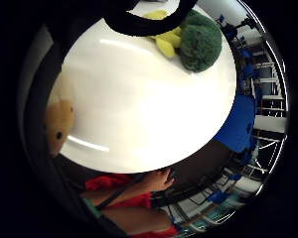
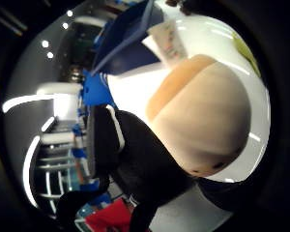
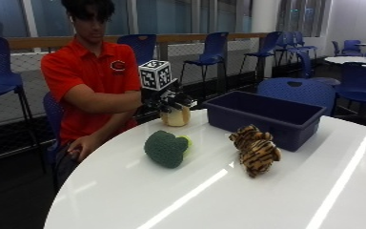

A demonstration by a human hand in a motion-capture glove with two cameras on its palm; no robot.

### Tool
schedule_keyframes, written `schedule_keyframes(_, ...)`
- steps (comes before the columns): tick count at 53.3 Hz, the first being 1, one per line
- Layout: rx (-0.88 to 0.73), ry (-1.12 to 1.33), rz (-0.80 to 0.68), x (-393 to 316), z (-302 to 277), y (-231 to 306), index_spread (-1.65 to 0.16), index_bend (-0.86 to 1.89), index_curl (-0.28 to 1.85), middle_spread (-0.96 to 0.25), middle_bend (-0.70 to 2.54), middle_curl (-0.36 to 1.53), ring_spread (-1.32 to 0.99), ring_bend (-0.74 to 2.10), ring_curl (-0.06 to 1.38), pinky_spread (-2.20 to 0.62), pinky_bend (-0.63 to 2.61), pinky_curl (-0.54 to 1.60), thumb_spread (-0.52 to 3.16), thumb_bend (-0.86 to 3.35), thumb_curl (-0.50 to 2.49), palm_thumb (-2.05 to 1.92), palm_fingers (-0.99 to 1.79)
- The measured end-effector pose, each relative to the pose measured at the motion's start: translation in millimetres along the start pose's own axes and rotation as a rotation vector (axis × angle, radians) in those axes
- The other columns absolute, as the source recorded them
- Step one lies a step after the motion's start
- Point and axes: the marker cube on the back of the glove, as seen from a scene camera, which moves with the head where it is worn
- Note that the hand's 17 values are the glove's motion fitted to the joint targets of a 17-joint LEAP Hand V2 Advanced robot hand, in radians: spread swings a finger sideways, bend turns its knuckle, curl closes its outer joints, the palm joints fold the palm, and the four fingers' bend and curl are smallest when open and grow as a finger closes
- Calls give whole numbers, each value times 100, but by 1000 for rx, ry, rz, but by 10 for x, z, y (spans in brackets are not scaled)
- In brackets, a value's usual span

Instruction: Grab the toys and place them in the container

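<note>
**Gloved hand gripping a tan plush toy beside the bin**

Across the round white surface [image 3: 246,191], the task's things are sitting in a loose row. Largest of them, the dark blue container [image 3: 269,117] is standing toward the far edge, open side up, in front of a blue chair [image 3: 297,90]. Just in front of the container's near wall, a striped tiger plush [image 3: 255,149] is lying almost against it. Nearer the person, a green broccoli plush [image 3: 166,148] with a yellow-green stem is resting apart from the tiger.

At the far edge, beside the container's end wall, the right hand [image 3: 170,99] is reaching over a small tan plush toy [image 3: 176,116]. Its fingers are curling down around the top of that toy, which is standing at or just above the surface; whether it is touching cannot be told. Seen from the thumb side of the palm, the tan toy [image 2: 203,121] is filling much of the view, so it is close against the palm.

The person's bare hand [image 3: 83,145] is resting low on their lap, below the surface's rim.
</note>
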Motion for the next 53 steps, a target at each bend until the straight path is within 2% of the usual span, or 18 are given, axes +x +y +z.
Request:
schedule_keyframes(26, -50, 76, -7, -456, 316, -40, -25, 11, 22, -6, 18, 28, -4, 19, 25, 3, 74, 36, 101, -12, 5, -19, -13)
schedule_keyframes(36, -84, 140, 18, -516, 488, -78, -24, 11, 21, -4, 16, 28, -3, 17, 24, 5, 89, 39, 102, -9, 7, -13, -10)
schedule_keyframes(46, -134, 182, 61, -508, 606, -136, -28, 19, 23, -3, 11, 25, -1, 29, 27, 3, 111, 44, 109, -2, 12, -1, 5)
schedule_keyframes(53, -140, 193, 55, -496, 615, -123, -33, 25, 27, -5, 15, 23, -6, 44, 31, -2, 107, 42, 119, 4, 18, 11, 19)
